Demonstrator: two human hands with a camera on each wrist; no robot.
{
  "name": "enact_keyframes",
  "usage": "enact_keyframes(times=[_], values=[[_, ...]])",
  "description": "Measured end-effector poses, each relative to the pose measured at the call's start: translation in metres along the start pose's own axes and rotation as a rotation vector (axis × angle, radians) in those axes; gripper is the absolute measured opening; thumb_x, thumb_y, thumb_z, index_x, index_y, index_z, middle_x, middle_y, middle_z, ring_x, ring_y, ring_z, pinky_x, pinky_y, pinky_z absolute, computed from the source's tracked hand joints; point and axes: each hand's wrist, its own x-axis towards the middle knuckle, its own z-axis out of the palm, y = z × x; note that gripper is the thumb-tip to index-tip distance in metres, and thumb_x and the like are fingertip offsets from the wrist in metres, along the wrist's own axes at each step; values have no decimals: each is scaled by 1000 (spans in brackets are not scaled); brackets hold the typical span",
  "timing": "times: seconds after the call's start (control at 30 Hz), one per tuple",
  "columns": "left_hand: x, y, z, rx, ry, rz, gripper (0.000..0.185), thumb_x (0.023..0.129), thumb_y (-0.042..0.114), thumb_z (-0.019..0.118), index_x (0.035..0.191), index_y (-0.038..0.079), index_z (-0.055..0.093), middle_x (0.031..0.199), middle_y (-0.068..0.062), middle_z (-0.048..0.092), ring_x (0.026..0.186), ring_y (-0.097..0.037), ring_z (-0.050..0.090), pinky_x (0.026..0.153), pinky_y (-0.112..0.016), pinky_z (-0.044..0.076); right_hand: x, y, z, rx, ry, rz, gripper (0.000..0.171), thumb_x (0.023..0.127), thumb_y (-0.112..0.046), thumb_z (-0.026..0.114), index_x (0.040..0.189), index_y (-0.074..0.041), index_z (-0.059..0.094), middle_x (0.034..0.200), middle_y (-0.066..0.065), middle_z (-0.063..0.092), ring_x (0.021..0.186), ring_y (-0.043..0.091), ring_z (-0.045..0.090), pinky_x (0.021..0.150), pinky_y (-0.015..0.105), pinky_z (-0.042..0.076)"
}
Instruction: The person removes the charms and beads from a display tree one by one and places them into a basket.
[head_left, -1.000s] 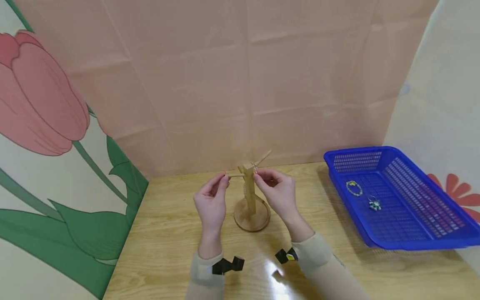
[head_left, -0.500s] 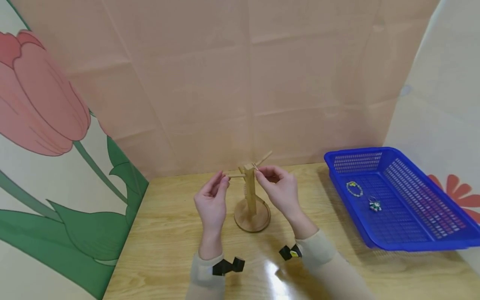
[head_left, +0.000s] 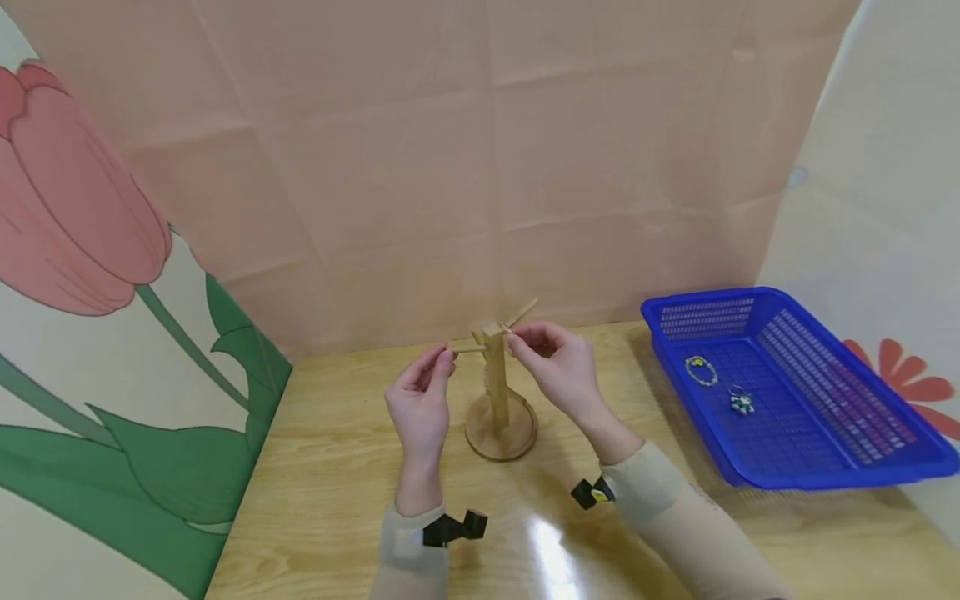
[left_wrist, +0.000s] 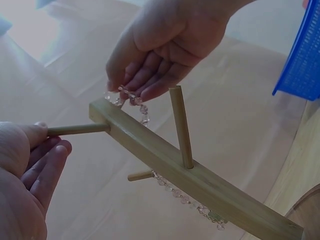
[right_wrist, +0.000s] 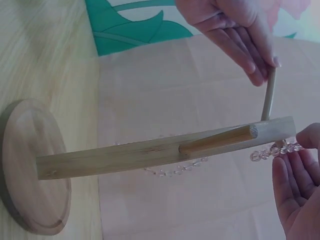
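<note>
A wooden jewelry stand [head_left: 498, 392] rises from its round base, with pegs sticking out of the post. My left hand [head_left: 420, 404] pinches the tip of the upper left peg [left_wrist: 80, 129] between thumb and fingers. At the top of the post, on the other side, my right hand [head_left: 558, 371] pinches a clear pinkish bead bracelet [left_wrist: 144, 109]. Its beads [right_wrist: 260, 155] lie close beside the post's upper end in the right wrist view. Lower down, a second beaded bracelet [left_wrist: 176, 193] hangs from another peg, partly hidden behind the post.
To the right on the wooden table [head_left: 330, 467] stands a blue plastic basket [head_left: 703, 429]. Inside it lie a yellow bead bracelet [head_left: 698, 362] and a ring-shaped piece with a green and white ornament [head_left: 742, 403]. A pinkish cloth [head_left: 405, 183] hangs behind the table.
My right wrist and forearm have swung slightly outward to the right, while the fingertips stay by the post's top with the bracelet. The left hand stays on its peg. The head view has shifted slightly.
</note>
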Motion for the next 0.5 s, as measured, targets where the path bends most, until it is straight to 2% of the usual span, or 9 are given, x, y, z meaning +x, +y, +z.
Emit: enact_keyframes(times=[0.3, 0.5], values=[[2, 3, 2, 4, 0, 24, 15, 97, -2, 78, 107, -13, 77, 96, -23, 79, 82, -13, 78, 78, -29, 68, 10, -11, -11, 73, 11, 90, 19, 98, -20, 83, 102, -1, 80, 88, 10, 75, 77, 14, 67, 63, 18, 56], [1, 6, 3, -5, 9, 24, 12, 97, -4, 77, 106, -11, 78, 95, -27, 78, 82, -12, 78, 77, -28, 68, 17, -12, -17, 136, 26, 146, 24, 99, -20, 82, 106, 3, 78, 90, 6, 77, 81, 14, 72, 71, 21, 62]])
